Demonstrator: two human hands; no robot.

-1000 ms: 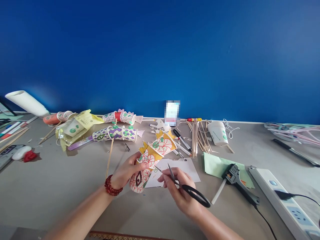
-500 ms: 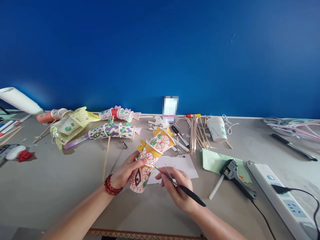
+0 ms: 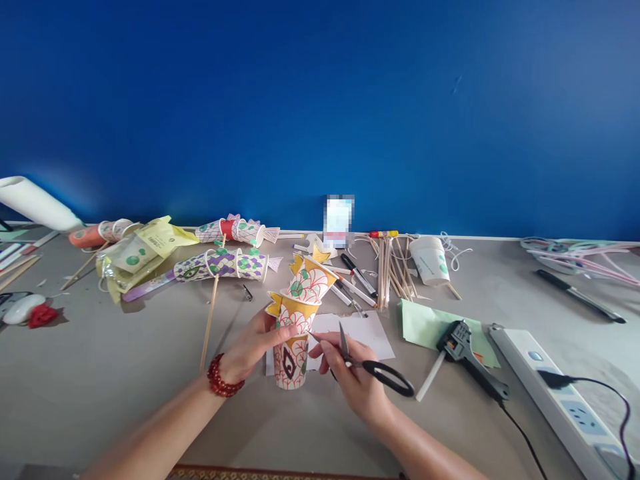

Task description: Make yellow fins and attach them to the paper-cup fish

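My left hand (image 3: 257, 347) is closed round the middle of a paper-cup fish (image 3: 293, 363), made of joined cups with red scales, an eye and yellow fins. The fish stands nearly upright with its eye end down. In my right hand (image 3: 353, 373) is a pair of black-handled scissors (image 3: 387, 377), gripped with the blades parted. One blade tip meets the seam between the lower and middle cups, beside my left thumb; whether it goes in cannot be made out. Behind the fish lies a sheet of white paper (image 3: 367, 333), partly covered by my hands.
A hot glue gun (image 3: 460, 350) rests on green paper (image 3: 425, 320), its cord trailing near a power strip (image 3: 555, 393). Wooden sticks (image 3: 385, 273), markers (image 3: 359, 275) and a white cup (image 3: 430, 260) stand at the back. Other cup fish (image 3: 225, 263) lie left, beside a yellow package (image 3: 150, 250).
The paper-cup fish has turned more upright, its top swinging left. The scissors have rolled in my right hand, so the blades and handle loop now show more plainly.
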